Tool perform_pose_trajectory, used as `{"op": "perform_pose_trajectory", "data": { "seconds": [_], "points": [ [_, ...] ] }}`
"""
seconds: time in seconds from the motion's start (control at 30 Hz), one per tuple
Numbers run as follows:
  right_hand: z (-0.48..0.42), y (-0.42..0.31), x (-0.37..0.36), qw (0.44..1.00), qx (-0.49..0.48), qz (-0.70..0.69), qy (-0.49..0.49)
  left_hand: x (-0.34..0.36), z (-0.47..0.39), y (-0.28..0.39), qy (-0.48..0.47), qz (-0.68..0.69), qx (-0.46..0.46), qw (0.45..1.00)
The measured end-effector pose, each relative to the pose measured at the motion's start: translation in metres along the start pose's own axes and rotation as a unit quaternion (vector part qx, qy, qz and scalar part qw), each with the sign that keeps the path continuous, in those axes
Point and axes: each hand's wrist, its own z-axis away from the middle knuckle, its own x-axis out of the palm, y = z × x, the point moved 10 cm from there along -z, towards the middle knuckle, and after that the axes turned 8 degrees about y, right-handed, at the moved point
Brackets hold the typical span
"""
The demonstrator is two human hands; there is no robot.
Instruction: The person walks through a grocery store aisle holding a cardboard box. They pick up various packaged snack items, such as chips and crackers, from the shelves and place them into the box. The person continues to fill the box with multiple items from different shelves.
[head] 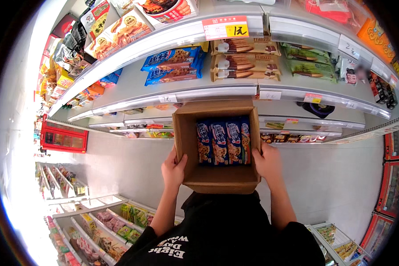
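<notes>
An uncovered cardboard box is held level between my two hands, in front of the shelves. My left hand grips its left side, thumb over the edge, and my right hand grips the right side the same way. Inside, several blue cookie packs stand in a row near the far wall; bare cardboard shows beside them. Beyond the box, similar blue cookie packs lie stacked on a shelf. To their right are tan packs of chocolate biscuit sticks, then green stick packs.
The metal shelf edge, with price tags, runs just beyond the box. Lower shelves hold more snacks. Instant food boxes stand above at left. Behind me are other snack racks; red-framed coolers stand at far right.
</notes>
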Motion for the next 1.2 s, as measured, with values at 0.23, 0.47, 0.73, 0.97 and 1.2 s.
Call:
{"op": "perform_pose_trajectory", "data": {
  "seconds": [0.23,0.47,0.73,0.97,1.2],
  "points": [
    [-0.015,-0.001,-0.009,0.999,0.005,0.034,0.000,-0.002,-0.008,0.013,-0.021,-0.007,0.000,1.000],
    [-0.015,-0.038,-0.039,0.993,-0.039,0.070,0.086,0.001,-0.015,0.020,-0.043,0.042,0.019,0.998],
    [-0.016,-0.024,-0.022,0.991,0.010,0.109,0.075,0.016,-0.036,-0.006,-0.072,0.117,0.043,0.990],
    [-0.019,-0.034,-0.032,0.994,0.073,0.057,0.054,0.025,-0.038,0.000,-0.095,0.178,0.007,0.979],
    [-0.026,-0.014,-0.023,0.996,0.029,-0.030,0.076,0.026,-0.032,-0.004,-0.061,0.189,-0.030,0.980]
  ]
}}
